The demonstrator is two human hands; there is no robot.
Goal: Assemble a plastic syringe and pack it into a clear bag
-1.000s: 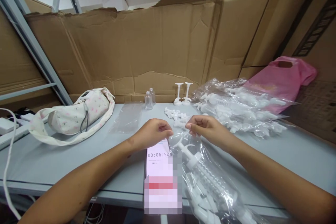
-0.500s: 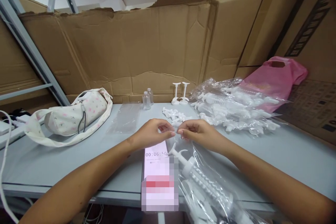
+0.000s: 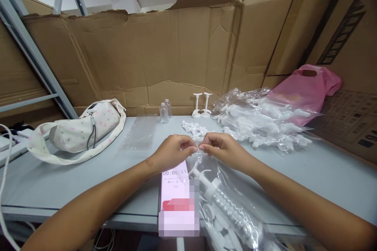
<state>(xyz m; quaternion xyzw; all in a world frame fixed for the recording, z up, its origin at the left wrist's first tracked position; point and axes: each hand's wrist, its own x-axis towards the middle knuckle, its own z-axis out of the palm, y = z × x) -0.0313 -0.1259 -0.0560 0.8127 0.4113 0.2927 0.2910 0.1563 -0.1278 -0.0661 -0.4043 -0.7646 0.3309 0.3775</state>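
My left hand [image 3: 176,150] and my right hand [image 3: 223,150] meet over the middle of the table, thumbs against fingertips. Between them they pinch the top edge of a clear plastic bag [image 3: 228,174], which hangs toward me and to the right. Inside the bag lies a white plastic pump-like piece [image 3: 212,189] with a curved two-winged end and a ribbed clear body. More white pieces [image 3: 216,231] sit beside it, partly cut off by the lower frame edge. Below my left hand, a lit phone [image 3: 174,188] shows a running timer; part of its screen is blurred.
Behind my hands are loose white plastic parts [image 3: 194,128], two white stands [image 3: 202,106] and two small clear bottles [image 3: 164,113]. Flat clear bags [image 3: 140,132] and a patterned cloth bag [image 3: 85,131] lie left. Filled bags [image 3: 259,121] and a pink bag [image 3: 306,90] occupy the right.
My hands have drawn slightly closer together at the bag's edge. The bag and its white contents have shifted a little. The phone's timer has advanced one second.
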